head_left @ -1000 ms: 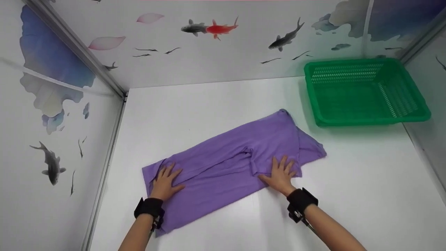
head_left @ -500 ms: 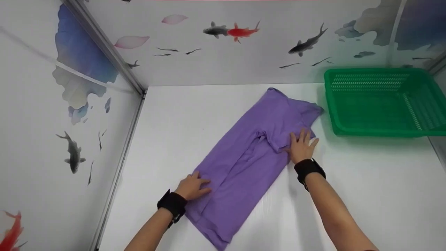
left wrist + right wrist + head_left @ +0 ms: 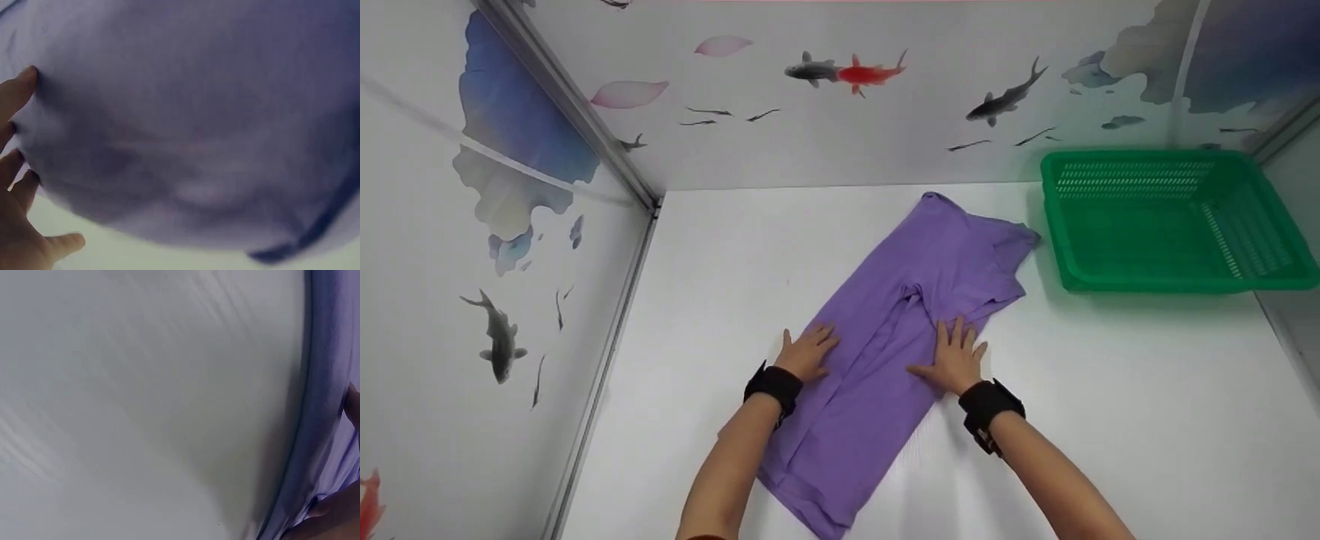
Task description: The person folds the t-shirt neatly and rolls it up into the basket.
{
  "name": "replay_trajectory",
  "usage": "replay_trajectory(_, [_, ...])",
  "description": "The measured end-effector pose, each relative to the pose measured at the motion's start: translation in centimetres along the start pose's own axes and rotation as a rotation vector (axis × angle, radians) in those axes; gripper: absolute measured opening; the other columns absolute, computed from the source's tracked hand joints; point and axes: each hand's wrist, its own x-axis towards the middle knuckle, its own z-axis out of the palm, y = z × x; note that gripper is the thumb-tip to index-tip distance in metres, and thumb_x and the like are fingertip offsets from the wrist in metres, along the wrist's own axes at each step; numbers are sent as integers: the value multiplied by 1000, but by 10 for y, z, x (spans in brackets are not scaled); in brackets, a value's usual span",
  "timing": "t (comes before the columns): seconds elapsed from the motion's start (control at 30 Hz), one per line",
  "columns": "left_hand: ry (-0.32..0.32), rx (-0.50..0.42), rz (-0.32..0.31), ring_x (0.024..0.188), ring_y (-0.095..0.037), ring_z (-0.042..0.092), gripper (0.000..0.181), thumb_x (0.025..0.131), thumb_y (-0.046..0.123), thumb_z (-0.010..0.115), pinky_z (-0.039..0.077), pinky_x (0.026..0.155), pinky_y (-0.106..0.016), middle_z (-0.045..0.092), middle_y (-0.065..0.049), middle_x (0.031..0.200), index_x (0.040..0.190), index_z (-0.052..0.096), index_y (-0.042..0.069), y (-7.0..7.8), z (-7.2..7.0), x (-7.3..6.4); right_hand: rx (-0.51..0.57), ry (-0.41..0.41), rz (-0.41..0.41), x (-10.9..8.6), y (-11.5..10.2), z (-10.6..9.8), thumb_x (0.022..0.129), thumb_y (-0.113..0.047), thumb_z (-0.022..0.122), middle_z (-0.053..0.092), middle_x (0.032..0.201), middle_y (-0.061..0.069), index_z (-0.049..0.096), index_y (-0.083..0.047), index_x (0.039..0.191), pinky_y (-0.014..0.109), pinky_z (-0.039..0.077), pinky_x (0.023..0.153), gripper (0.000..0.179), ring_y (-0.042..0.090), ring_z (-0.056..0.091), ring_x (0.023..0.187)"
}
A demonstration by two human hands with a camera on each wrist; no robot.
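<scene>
A purple garment (image 3: 877,420), folded lengthwise with a sleeve-like part at its far end, lies diagonally on the white table. My left hand (image 3: 808,354) rests on its left edge, fingers spread. On the right edge, below the sleeve-like part, my right hand (image 3: 956,360) lies with fingers straight and apart. In the left wrist view the fingertips of the left hand (image 3: 19,185) touch the purple cloth (image 3: 169,112). Only part of the right hand (image 3: 337,517) shows in the right wrist view, against the rounded cloth edge (image 3: 320,382).
A green plastic basket (image 3: 1155,285) stands at the back right, close to the garment's far corner. White panels with painted fish (image 3: 870,73) enclose the table (image 3: 720,285) at the back and sides.
The garment has turned counterclockwise, its far end now nearer the back wall. Lately my left hand has slid up along its edge, and my right hand has moved down and left.
</scene>
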Motion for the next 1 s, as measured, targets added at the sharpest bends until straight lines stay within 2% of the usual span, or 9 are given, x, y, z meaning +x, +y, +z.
replay_trajectory(0.17, [65,33,-71,136,-26,42,60,81,28,79,26,102,-72,48,-9,146,134,59,11,15,14,-4,-40,-74,-46,9,12,-10,79,-42,78,7,153,39,21,9,150,75,4,104,104,57,6,140])
replay_trajectory(0.3, [131,87,-141,131,-26,46,60,80,33,79,31,104,-65,51,-9,142,133,60,13,42,26,1,-101,-101,-52,20,26,-26,81,-44,76,6,154,36,21,4,152,76,-1,104,101,53,3,142])
replay_trajectory(0.5, [235,207,-206,117,-27,52,57,78,42,79,40,101,-48,57,-12,130,124,65,11,97,38,20,-191,24,19,27,48,-44,85,-40,71,9,154,35,28,3,150,73,-2,106,89,49,3,144])
replay_trajectory(0.57, [255,204,-188,111,-26,54,54,77,43,79,42,97,-43,59,-12,122,119,67,11,116,36,26,-218,79,43,23,59,-50,88,-35,68,11,154,35,31,6,148,72,0,107,81,49,6,144])
replay_trajectory(0.63, [247,180,-163,107,-25,54,50,77,42,79,42,93,-40,59,-11,117,115,69,12,125,33,30,-201,114,34,17,70,-52,92,-30,65,12,153,36,32,7,146,73,2,107,74,49,8,143])
replay_trajectory(0.73, [204,121,-111,113,-26,53,48,78,38,80,42,94,-43,59,-10,121,118,68,13,121,28,31,-108,122,-46,6,80,-53,93,-25,64,15,152,37,35,9,144,76,3,104,68,51,10,142])
replay_trajectory(0.83, [118,63,-73,129,-28,47,59,77,36,80,36,103,-56,53,-10,138,129,63,14,108,27,26,-12,73,-167,-7,87,-50,90,-26,68,18,151,37,38,10,143,79,3,100,70,53,13,140])
replay_trajectory(0.9, [64,30,-57,136,-28,40,68,76,38,82,30,105,-63,46,-9,146,135,59,14,101,28,23,-4,29,-243,-16,89,-48,87,-28,72,22,150,37,39,10,142,80,4,99,74,53,16,139])
replay_trajectory(1.0, [5,-6,-45,141,-28,34,76,75,42,81,25,104,-69,39,-10,152,140,53,14,99,30,20,-22,-40,-305,-28,94,-45,85,-31,74,25,149,37,39,10,142,81,4,98,79,53,19,139])
